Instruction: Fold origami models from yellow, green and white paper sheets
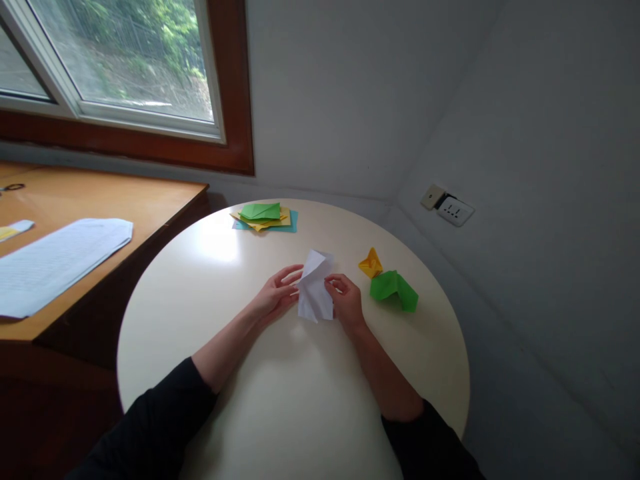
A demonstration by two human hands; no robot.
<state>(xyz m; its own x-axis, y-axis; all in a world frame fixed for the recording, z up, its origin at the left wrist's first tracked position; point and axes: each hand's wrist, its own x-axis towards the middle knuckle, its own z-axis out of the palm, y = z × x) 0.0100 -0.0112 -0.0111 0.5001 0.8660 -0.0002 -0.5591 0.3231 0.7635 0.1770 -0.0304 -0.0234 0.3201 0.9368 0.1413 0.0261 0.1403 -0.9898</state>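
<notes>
A creased sheet of white paper, partly folded, is held between my two hands over the round table. At its left edge my left hand grips it, fingers curled toward the sheet. My right hand pinches the paper's right side between thumb and fingertips. Just right of that hand lie a folded yellow paper piece and a folded green paper piece, which stands up in a ridge.
The round cream table carries a pile of folded green, yellow and blue papers at its far edge. Left of it stands a wooden desk with a stack of written sheets. A wall socket is at the right.
</notes>
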